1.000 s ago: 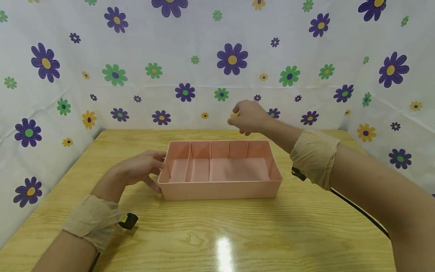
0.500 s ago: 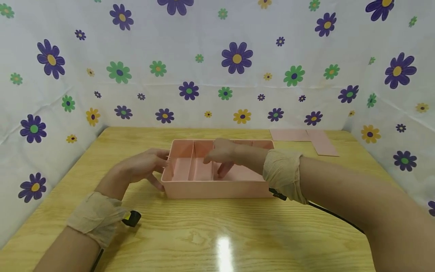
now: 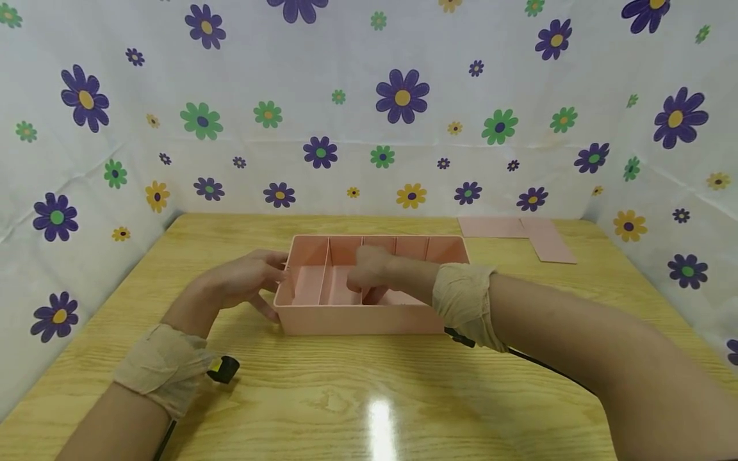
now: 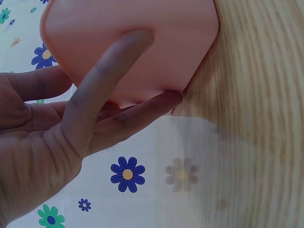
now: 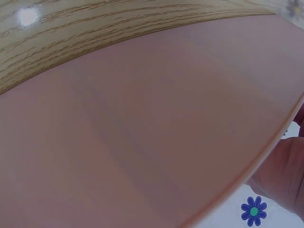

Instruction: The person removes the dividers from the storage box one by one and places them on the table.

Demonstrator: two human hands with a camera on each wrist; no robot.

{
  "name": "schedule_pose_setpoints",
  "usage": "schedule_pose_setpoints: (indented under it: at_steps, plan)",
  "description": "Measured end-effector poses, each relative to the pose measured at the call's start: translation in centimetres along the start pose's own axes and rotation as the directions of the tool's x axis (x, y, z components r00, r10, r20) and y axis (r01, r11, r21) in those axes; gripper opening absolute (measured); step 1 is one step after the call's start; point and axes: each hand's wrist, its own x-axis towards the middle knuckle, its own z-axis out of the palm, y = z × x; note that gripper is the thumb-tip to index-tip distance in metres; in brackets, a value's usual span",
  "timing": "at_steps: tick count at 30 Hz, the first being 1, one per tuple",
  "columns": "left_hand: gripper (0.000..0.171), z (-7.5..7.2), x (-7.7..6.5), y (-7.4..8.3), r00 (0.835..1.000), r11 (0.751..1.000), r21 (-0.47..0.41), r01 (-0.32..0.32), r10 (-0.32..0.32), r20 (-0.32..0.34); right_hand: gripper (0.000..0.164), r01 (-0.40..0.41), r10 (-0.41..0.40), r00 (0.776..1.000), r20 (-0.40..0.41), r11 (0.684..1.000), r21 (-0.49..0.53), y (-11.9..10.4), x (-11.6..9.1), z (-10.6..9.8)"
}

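A long pink storage box (image 3: 363, 320) rests on the wooden table, with thin upright dividers across its left part. My left hand (image 3: 250, 280) lies against the outside of its left end; in the left wrist view, the extended thumb (image 4: 111, 71) and fingers press on the end wall. My right hand (image 3: 369, 269) reaches down inside the box and pinches the second divider (image 3: 362, 298), thumb on its left and fingers on its right. The hand partly hides this divider. Left of it stands another divider (image 3: 325, 275). The box's front wall (image 5: 142, 118) fills most of the right wrist view.
Two flat pink panels, one panel (image 3: 492, 227) lying sideways and one panel (image 3: 548, 241) slanting forward, lie at the table's back right. A white cloth (image 3: 323, 77) with printed flowers hangs behind and beside the wooden table (image 3: 311, 390).
The right hand has come down from above the back of the box to the second divider inside it, then shifted slightly. The left hand keeps its place on the box's end.
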Motion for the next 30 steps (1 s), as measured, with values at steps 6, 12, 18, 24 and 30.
schedule_pose_setpoints:
  at_steps: [6,12,18,24,30]
  plan:
    - [0.056,0.1,0.0,-0.1,1.000,1.000,0.004,-0.007,0.007,0.003,0.016,0.010,-0.011,1.000,-0.012,1.000,-0.024,-0.2,-0.1,-0.2]
    - [0.055,0.0,0.0,0.0,1.000,1.000,0.003,-0.019,0.019,0.006,0.036,0.031,-0.032,0.999,-0.034,0.999,-0.039,-0.7,-0.6,-0.8]
    - [0.056,0.0,-0.1,0.1,1.000,1.000,0.004,-0.022,0.022,0.010,0.039,0.040,-0.043,0.996,-0.072,0.998,-0.050,-1.6,-1.2,-1.6]
    - [0.057,0.0,-0.1,0.0,1.000,1.000,-0.003,-0.017,0.017,0.009,0.028,0.028,-0.034,0.994,-0.105,0.998,-0.063,-3.0,-2.6,-3.2]
    - [0.057,0.0,-0.1,0.0,1.000,1.000,-0.012,-0.020,0.020,0.018,0.009,0.043,-0.048,0.986,-0.158,0.998,-0.036,-4.4,-3.9,-5.5]
